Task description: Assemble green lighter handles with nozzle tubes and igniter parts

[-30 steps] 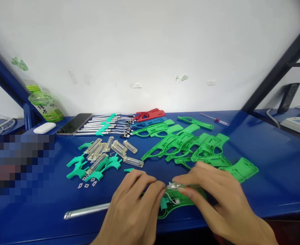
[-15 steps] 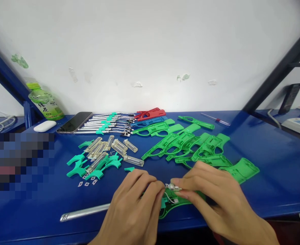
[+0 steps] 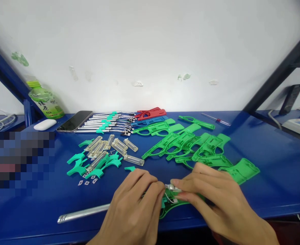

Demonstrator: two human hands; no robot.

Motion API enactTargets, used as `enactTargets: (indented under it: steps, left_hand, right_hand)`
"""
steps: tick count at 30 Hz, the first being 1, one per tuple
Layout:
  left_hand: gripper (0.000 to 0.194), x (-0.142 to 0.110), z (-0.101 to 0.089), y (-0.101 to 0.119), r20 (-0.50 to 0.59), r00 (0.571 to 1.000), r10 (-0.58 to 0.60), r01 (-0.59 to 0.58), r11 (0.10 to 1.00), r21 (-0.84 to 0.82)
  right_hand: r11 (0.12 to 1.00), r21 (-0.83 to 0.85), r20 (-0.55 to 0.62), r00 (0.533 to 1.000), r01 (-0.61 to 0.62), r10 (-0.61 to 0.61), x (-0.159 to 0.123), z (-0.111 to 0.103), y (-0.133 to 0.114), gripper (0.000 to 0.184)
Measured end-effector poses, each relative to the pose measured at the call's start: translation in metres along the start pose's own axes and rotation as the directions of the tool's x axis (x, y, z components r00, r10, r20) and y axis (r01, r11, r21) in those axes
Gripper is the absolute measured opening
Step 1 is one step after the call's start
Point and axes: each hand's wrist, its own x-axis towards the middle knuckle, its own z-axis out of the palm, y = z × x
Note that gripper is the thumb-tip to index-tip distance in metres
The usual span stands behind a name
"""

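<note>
My left hand (image 3: pixel 133 202) is closed over the near green gun-shaped plastic shell (image 3: pixel 170 209), its fingertips hidden behind the knuckles. A silver metal tube (image 3: pixel 82 213) sticks out to the left from beneath it. Between thumb and fingers, my right hand (image 3: pixel 213 195) pinches a small clear piece with a silver metal end (image 3: pixel 174 187), just above the shell and close to the left fingertips. Inside the shell lie a white wire (image 3: pixel 168 197) and a teal part (image 3: pixel 163 203). How the pinched piece meets the shell is hidden.
Clear plastic cases (image 3: pixel 134 160) and teal trigger-like parts (image 3: pixel 76 169) lie left. Beyond are wired metal tubes (image 3: pixel 104 123), a phone (image 3: pixel 75 121) and a bottle (image 3: pixel 46 102). Green gun-shaped shells (image 3: pixel 184 141), red ones (image 3: pixel 152 113) and a screwdriver (image 3: pixel 218 120) lie farther back.
The outer end of the metal tube has dipped slightly down and left. Both hands keep nearly the same place and grip.
</note>
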Motion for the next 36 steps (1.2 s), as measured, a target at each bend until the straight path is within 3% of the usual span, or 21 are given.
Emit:
enactTargets:
  steps: [9,18,36]
  left_hand:
    - [0.023,0.0,0.0008,-0.001,0.005,1.0,-0.016,0.016,1.0,-0.015]
    - [0.017,-0.0003,0.0028,0.0022,0.026,0.999,0.022,-0.024,0.998,0.056]
    - [0.018,-0.0019,-0.0007,-0.0007,0.091,0.995,0.032,-0.036,0.999,0.04]
  right_hand:
    - [1.0,0.012,-0.014,1.0,-0.021,0.021,0.0003,0.0009,-0.0022,0.006]
    - [0.989,-0.018,-0.114,0.983,-0.148,0.145,0.005,0.0008,-0.005,0.006]
    - [0.986,0.012,-0.067,0.983,-0.169,0.169,0.0035,0.0009,-0.0035,0.008]
